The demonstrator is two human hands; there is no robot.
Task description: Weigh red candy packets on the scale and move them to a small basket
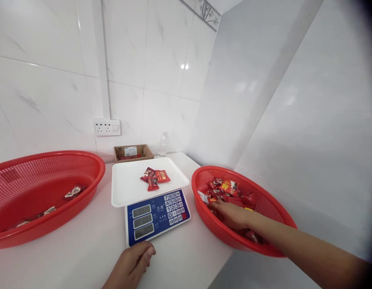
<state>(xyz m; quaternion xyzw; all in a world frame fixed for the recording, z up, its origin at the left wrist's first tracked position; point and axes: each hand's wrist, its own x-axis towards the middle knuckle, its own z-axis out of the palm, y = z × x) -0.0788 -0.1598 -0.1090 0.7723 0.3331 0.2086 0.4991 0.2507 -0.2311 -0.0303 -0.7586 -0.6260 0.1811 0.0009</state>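
My right hand (229, 215) reaches into the red plastic basket (201, 216) on the right. Its fingers are down among red snack packets (229, 186), and the fingertips are hidden, so any grip cannot be made out. My left hand (134, 261) rests on the table at the scale's front edge, fingers curled closed with nothing visible in them. Between the baskets stands a digital scale (157, 216) with a blue keypad panel. Three small red packets (154, 176) lie together on its white tray (128, 182).
At the left is another red perforated basket (92, 176) with several packets (74, 192) inside. Against the tiled wall sit a cardboard box (148, 152) and a clear plastic bottle (163, 144). A wall socket (107, 127) is above. The white table (186, 257) ends near the right basket.
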